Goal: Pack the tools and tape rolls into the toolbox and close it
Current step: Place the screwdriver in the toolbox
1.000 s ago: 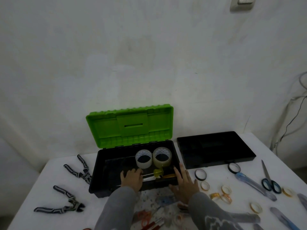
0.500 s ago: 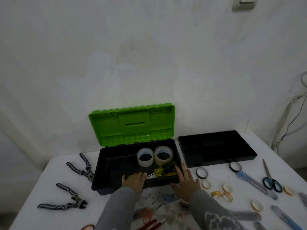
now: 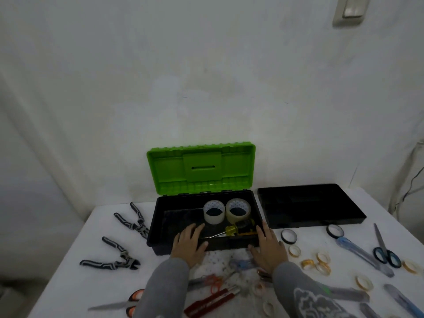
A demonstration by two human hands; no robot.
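One white table (image 3: pixel 75 290), its top speckled and stained near the front middle. One pale wall (image 3: pixel 206 76), faintly marked, directly behind it. One light switch (image 3: pixel 350 10), pale plate, upper right. Thin dark cables (image 3: pixel 413 180), hanging at the right edge.

Dim, flat, greyish light with a faint green cast; shadows are soft and weak. The picture is slightly blurred and grainy, and wide-angle distortion bends its edges.
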